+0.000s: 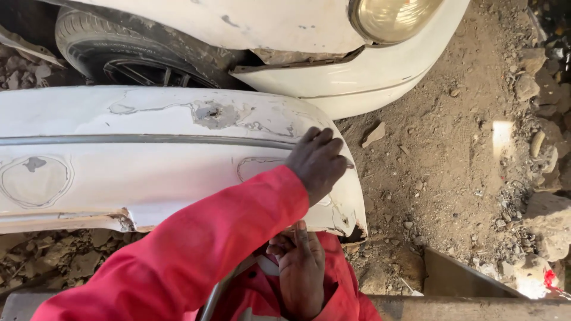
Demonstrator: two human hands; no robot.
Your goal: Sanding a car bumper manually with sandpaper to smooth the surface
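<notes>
A detached white bumper (137, 172) lies across in front of me, with sanded grey patches, cracked paint and a chipped right end. My left hand (318, 161), on a red-sleeved arm reaching in from the lower left, rests knuckles-up on the bumper's right part beside its grey trim strip. Whether anything lies under its palm is hidden. My right hand (300, 267) is lower, just below the bumper's bottom edge. Its index finger points up to that edge and the other fingers are curled.
A white car (333, 71) stands behind the bumper, with its headlight (392, 18) and front tyre (119, 53) in view. Dirt ground with stones and rubble (535, 178) spreads to the right. A metal edge (452, 279) sits at the bottom right.
</notes>
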